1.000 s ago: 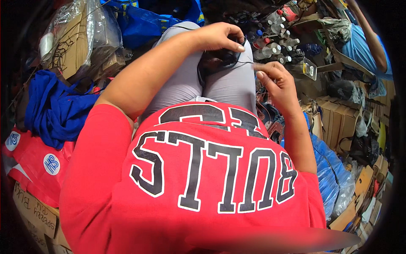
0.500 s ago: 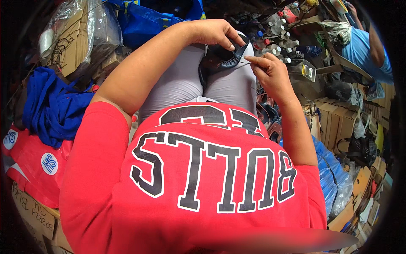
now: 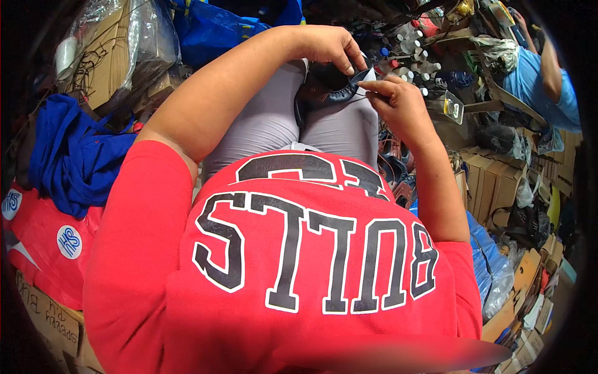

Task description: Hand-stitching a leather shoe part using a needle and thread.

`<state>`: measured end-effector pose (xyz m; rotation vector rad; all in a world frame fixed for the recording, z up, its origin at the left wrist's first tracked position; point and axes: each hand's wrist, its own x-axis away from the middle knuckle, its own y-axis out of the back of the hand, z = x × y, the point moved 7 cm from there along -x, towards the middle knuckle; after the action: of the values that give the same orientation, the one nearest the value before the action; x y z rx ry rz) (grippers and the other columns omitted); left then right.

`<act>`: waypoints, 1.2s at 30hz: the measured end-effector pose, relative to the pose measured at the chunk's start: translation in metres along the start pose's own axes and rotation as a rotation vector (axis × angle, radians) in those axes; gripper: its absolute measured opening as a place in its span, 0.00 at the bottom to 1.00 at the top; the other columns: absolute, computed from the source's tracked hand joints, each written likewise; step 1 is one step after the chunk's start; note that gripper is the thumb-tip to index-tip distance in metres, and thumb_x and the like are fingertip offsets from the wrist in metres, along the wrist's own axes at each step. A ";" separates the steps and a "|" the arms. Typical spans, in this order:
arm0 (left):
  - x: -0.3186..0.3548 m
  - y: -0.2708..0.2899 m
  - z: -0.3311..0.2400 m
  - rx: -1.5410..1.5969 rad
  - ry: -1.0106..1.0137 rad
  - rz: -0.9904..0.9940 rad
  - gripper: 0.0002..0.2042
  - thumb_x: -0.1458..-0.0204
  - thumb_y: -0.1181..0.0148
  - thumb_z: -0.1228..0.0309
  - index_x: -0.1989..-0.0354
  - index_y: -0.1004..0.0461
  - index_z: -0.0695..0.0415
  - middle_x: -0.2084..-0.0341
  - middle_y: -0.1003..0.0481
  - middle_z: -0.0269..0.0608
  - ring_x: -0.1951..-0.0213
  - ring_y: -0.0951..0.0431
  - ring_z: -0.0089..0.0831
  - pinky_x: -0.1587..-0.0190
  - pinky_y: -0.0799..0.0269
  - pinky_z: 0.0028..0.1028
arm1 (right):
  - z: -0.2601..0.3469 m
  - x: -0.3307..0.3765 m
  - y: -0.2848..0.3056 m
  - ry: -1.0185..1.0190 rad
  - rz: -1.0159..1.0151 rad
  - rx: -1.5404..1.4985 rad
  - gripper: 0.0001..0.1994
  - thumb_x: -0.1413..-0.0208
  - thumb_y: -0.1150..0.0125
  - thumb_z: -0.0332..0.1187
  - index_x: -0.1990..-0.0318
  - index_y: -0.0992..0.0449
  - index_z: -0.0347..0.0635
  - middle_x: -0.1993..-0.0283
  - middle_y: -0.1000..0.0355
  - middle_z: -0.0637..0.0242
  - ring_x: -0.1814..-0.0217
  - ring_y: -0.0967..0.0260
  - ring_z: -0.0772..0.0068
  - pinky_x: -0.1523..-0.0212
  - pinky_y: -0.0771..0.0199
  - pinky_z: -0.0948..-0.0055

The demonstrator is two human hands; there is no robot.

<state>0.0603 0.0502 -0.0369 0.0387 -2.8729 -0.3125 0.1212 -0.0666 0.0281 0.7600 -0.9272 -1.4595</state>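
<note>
A dark leather-like shoe (image 3: 341, 95) rests between my thighs, over the grey trousers (image 3: 255, 121). Stitches or lacing seem to run along its near edge. My left hand (image 3: 334, 48) reaches over from the left and grips the shoe's rim, its thumb and fingers curled down into the opening. On the right side of the shoe, my right hand (image 3: 400, 105) is closed in a pinch close to the rim. A thin dark strand runs between those fingertips and the shoe; whether it is thread or a needle is too small to tell.
Several plastic bottles (image 3: 408, 53) stand beyond the shoe. A person in a light blue shirt (image 3: 539, 81) is at the far right. Blue cloth (image 3: 75, 153) and a red bag (image 3: 53, 246) lie to my left; flat cardboard (image 3: 492, 181) is stacked at right.
My left fingers have shifted slightly right along the shoe's rim. My right fingertips have drawn slightly closer to the edge, and the strand shows less.
</note>
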 end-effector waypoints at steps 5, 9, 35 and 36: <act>-0.003 0.003 -0.003 -0.007 0.031 0.017 0.17 0.57 0.35 0.73 0.55 0.21 0.55 0.69 0.22 0.32 0.69 0.26 0.21 0.65 0.33 0.23 | -0.005 -0.007 0.002 -0.018 0.039 -0.026 0.10 0.52 0.39 0.27 0.61 0.19 0.46 0.74 0.33 0.61 0.71 0.31 0.62 0.67 0.31 0.69; -0.012 0.003 -0.001 -0.060 0.008 0.014 0.16 0.57 0.33 0.69 0.57 0.21 0.53 0.70 0.22 0.30 0.70 0.28 0.20 0.68 0.35 0.23 | -0.011 -0.014 -0.003 0.030 0.056 -0.059 0.10 0.51 0.39 0.27 0.60 0.19 0.46 0.75 0.33 0.65 0.71 0.32 0.68 0.67 0.31 0.72; 0.071 0.013 0.009 -0.372 -0.143 -0.576 0.16 0.56 0.51 0.84 0.60 0.24 0.56 0.61 0.30 0.45 0.55 0.29 0.36 0.55 0.32 0.28 | -0.009 0.015 -0.023 -0.078 -0.086 -0.219 0.15 0.54 0.37 0.22 0.57 0.20 0.48 0.73 0.37 0.66 0.72 0.36 0.70 0.68 0.34 0.74; 0.079 0.009 0.008 -0.351 -0.128 -0.640 0.15 0.57 0.48 0.85 0.61 0.23 0.55 0.63 0.29 0.45 0.56 0.28 0.36 0.58 0.31 0.27 | -0.003 0.018 -0.023 -0.020 -0.131 -0.140 0.16 0.55 0.38 0.22 0.57 0.20 0.47 0.73 0.37 0.64 0.72 0.36 0.66 0.68 0.33 0.71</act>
<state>-0.0187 0.0568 -0.0233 0.9054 -2.7994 -0.9561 0.1110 -0.0849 0.0078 0.7144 -0.7930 -1.6308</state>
